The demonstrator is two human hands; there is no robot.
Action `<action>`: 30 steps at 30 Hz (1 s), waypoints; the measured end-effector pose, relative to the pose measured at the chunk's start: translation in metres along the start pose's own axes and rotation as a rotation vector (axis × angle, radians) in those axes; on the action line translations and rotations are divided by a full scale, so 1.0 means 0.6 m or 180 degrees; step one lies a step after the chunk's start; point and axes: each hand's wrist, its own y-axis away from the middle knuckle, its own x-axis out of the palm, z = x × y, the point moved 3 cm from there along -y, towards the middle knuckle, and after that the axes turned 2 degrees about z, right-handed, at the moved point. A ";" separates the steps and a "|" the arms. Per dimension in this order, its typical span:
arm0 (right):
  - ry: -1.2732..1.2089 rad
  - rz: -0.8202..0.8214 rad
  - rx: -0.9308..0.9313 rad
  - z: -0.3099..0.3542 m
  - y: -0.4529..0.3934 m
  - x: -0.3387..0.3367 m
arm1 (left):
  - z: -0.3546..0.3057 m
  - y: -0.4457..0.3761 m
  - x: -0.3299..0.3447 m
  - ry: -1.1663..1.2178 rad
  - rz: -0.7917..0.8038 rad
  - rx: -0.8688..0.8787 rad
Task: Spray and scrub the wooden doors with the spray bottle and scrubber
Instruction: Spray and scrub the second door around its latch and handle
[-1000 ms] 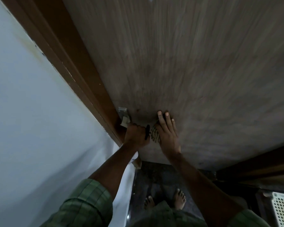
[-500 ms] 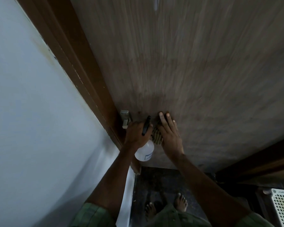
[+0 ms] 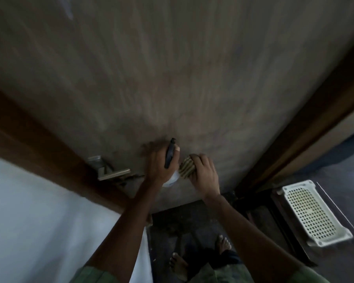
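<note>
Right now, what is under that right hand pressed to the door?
A ribbed yellow-green scrubber pokes out from under the right hand, held against the wooden door. The rest of the scrubber and the door behind it are covered.

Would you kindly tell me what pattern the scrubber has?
The scrubber shows yellowish and dark stripes, seen in the head view, held in the right hand.

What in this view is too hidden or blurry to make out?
Head view only:
- Clear plastic spray bottle: body mostly hidden by the left hand; level unreadable.
- Ridged yellow-green scrubber: half covered by the right hand.
- Brown wooden door: motion-blurred; wetness unclear.
</note>
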 end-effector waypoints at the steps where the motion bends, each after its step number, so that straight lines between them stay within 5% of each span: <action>1: -0.0010 -0.0060 0.0186 -0.026 0.007 -0.015 | -0.022 -0.012 0.018 0.0123 0.0135 0.0000; 12: -0.0372 -0.0766 0.2063 -0.356 0.128 -0.197 | -0.301 -0.062 0.364 0.0463 0.2443 0.0682; 20: -0.0770 -0.1412 0.3641 -0.640 0.259 -0.275 | -0.524 -0.023 0.657 0.0462 0.3539 0.1153; 26: -0.0681 -0.1150 0.4377 -0.822 0.350 -0.254 | -0.604 0.028 0.850 0.0329 0.3753 0.1413; 30: -0.0879 -0.0173 0.4173 -0.888 0.385 -0.185 | -0.615 0.064 0.940 0.0197 0.3977 0.1649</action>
